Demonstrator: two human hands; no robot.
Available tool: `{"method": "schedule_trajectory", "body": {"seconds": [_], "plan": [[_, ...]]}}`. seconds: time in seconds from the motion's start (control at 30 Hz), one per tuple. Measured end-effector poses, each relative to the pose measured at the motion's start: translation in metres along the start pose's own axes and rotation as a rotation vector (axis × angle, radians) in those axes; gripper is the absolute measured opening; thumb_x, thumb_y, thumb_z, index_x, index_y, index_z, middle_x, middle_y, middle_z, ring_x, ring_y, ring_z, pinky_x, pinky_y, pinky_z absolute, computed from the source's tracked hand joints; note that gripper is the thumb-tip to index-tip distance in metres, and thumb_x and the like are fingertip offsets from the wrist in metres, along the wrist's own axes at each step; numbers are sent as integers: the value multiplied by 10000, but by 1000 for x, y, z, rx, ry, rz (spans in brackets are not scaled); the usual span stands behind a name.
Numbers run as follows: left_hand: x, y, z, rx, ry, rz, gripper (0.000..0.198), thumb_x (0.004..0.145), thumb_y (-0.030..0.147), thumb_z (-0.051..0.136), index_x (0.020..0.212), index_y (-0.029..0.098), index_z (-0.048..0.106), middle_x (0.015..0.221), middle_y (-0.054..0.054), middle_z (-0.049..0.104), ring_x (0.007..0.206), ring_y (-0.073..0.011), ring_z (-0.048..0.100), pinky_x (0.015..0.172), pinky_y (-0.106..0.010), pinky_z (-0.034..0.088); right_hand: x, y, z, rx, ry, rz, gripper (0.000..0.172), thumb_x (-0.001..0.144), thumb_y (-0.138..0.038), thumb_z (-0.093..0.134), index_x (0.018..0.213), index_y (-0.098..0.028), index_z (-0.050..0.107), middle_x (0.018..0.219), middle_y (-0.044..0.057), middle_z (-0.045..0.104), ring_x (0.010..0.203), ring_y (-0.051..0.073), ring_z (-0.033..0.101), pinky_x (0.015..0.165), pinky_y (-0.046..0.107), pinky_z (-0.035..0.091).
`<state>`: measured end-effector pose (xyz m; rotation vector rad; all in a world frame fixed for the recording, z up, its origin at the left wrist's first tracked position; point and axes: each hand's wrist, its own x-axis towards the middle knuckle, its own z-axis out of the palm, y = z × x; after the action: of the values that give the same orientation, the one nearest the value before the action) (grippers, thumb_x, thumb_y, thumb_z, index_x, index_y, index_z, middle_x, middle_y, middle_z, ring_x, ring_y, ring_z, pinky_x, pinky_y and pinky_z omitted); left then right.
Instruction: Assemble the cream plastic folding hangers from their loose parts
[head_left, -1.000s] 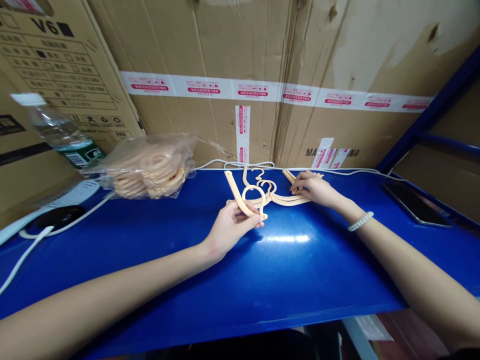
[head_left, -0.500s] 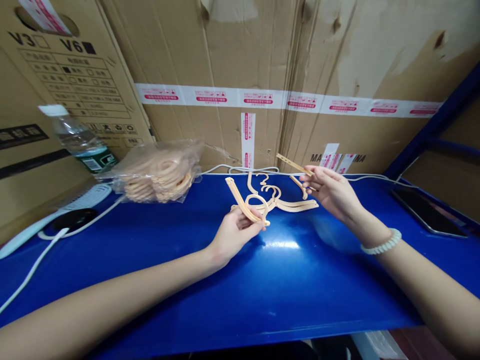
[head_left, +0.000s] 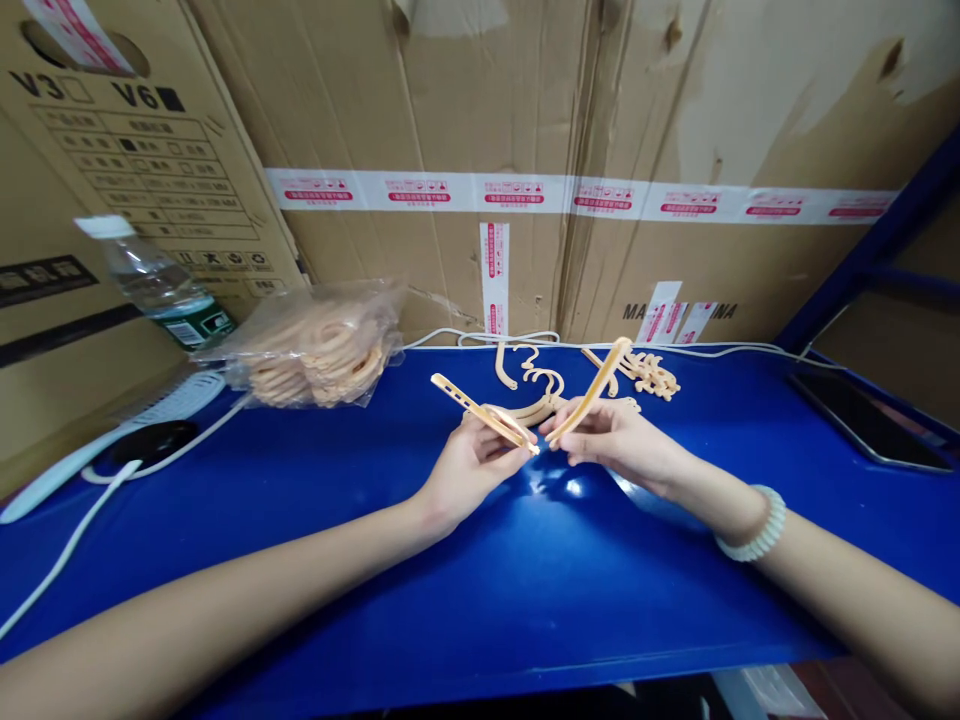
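My left hand [head_left: 484, 465] is closed on a cream plastic hanger arm [head_left: 466, 402] with slots along it; a ring-shaped part beside it is partly hidden by the fingers. My right hand [head_left: 622, 440] pinches a second, curved hanger arm [head_left: 600, 385], tilted up to the right. The lower ends of the two pieces come close together, with a small gap between them. Behind the hands lie assembled hangers [head_left: 536, 412] with hooks [head_left: 550, 380], partly covered by the fingers. A loose hanger arm [head_left: 505, 367] and a pile of small hook pieces [head_left: 654, 374] rest farther back.
On the left, a clear bag of cream hanger parts [head_left: 322, 350] lies beside a water bottle [head_left: 161, 285], a light blue slotted tool [head_left: 169, 395] and a black round device [head_left: 154, 440]. A dark phone or tablet [head_left: 870, 420] lies right. Cardboard [head_left: 420, 270] backs the blue table [head_left: 450, 600].
My right hand has moved left and down with its hanger arm, close to my left hand. The piece in my left hand has turned, showing its slots. The hook pile is now uncovered.
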<state>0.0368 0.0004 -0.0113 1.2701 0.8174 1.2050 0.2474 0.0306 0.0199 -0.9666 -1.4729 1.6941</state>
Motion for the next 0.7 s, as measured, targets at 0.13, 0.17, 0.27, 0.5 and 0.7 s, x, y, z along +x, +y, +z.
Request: {"method": "schedule_trajectory", "body": {"seconds": [0.13, 0.17, 0.27, 0.5, 0.7], "plan": [[-1, 2, 0, 10, -44, -10, 297, 747, 182, 797, 911, 180, 549, 884, -19, 742, 873, -163, 718, 886, -317, 559, 0, 5, 5, -113, -55, -70, 240, 716, -270, 847, 858, -147, 699, 752, 11, 723, 679, 117, 661, 625, 240, 553], [-1, 2, 1, 9, -56, -12, 293, 750, 182, 793, 914, 180, 550, 886, -21, 744, 871, -164, 721, 885, -320, 563, 0, 5, 5, -130, -60, -78, 238, 715, -266, 845, 859, -146, 698, 751, 17, 730, 676, 123, 666, 630, 252, 558], [-2, 0, 1, 11, -79, -16, 287, 747, 183, 792, 917, 179, 561, 898, -27, 748, 874, -173, 729, 884, -327, 573, -2, 4, 6, -164, -56, -93, 223, 702, -238, 839, 855, -151, 703, 756, 23, 747, 658, 129, 675, 636, 267, 562], [-5, -2, 1, 16, -64, -18, 309, 732, 200, 810, 950, 163, 594, 949, -54, 765, 887, -203, 753, 880, -336, 594, -5, 7, 9, -249, 6, -149, 193, 657, -194, 839, 811, -158, 729, 752, 30, 761, 676, 152, 696, 694, 299, 570], [-5, 0, 0, 20, -6, -45, 318, 691, 189, 840, 921, 164, 622, 889, -41, 787, 856, -220, 767, 874, -356, 608, -7, 7, 11, -299, 22, -151, 209, 664, -236, 837, 823, -154, 730, 751, 43, 760, 658, 165, 697, 679, 321, 579]]}}
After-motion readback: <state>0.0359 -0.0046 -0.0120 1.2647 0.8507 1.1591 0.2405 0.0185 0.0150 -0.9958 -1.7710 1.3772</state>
